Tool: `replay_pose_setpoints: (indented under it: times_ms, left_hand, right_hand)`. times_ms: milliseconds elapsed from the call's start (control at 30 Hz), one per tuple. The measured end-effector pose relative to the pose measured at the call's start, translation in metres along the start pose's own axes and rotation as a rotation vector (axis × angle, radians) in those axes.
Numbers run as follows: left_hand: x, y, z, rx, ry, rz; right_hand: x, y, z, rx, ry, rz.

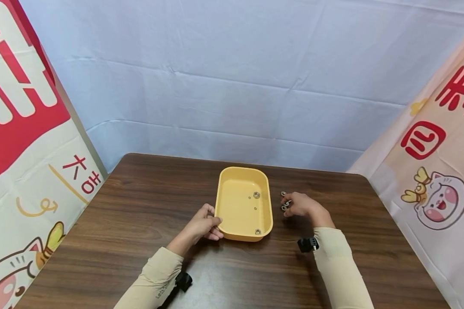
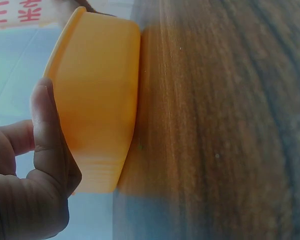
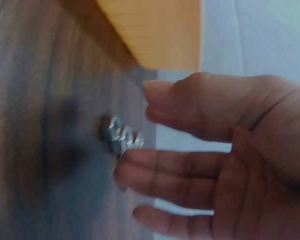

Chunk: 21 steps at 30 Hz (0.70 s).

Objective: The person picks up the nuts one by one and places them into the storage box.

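A yellow rectangular tray (image 1: pixel 233 210) sits on the table, with two large metal nuts (image 1: pixel 257 195) and two small specks on its floor. My left hand (image 1: pixel 202 225) grips the tray's near left corner, thumb over the rim and fingers along the outer wall. To the right of the tray, my right hand (image 1: pixel 304 205) is held above a small cluster of metal nuts (image 1: pixel 284 208) on the tabletop. In the right wrist view its thumb and fingers are spread apart beside the nuts (image 3: pixel 121 135), with nothing held between them; fingers partly hide the cluster.
The dark wood table (image 1: pixel 147 189) ends a short way behind the tray. A pale blue cloth (image 1: pixel 224 86) hangs at the back, and printed cloths hang on the left and right. Each wrist carries a black camera (image 1: pixel 307 245).
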<state>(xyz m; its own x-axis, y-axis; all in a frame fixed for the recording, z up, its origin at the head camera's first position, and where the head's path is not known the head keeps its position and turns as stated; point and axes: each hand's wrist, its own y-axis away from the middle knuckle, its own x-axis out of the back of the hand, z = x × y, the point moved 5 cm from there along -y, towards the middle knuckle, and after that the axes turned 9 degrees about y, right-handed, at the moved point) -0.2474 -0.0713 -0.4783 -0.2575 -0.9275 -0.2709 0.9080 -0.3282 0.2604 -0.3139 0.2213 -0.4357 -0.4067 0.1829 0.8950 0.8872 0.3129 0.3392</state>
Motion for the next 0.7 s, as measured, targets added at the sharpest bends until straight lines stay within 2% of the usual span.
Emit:
replay_pose_setpoints:
  times_ms: [267,367,467,600,700]
  left_hand:
    - [-0.001,0.0,0.0,0.008,-0.01,0.008]
    - [-0.001,0.0,0.001,0.006,-0.011,-0.006]
    - [-0.005,0.006,0.008,0.003,-0.01,-0.032]
    - [-0.005,0.005,0.007,0.006,-0.012,-0.033]
    - [-0.001,-0.001,0.0,0.006,-0.014,-0.015]
  right_hand:
    - [-0.01,-0.003,0.016,0.083,-0.165,0.055]
    - [-0.014,-0.005,0.022,0.102,-0.22,0.075]
    - [-0.017,-0.007,0.029,0.111,-0.261,0.098]
    - [-0.021,-0.007,0.033,0.156,-0.305,0.098]
    - [-0.025,-0.009,0.034,0.18,-0.332,0.082]
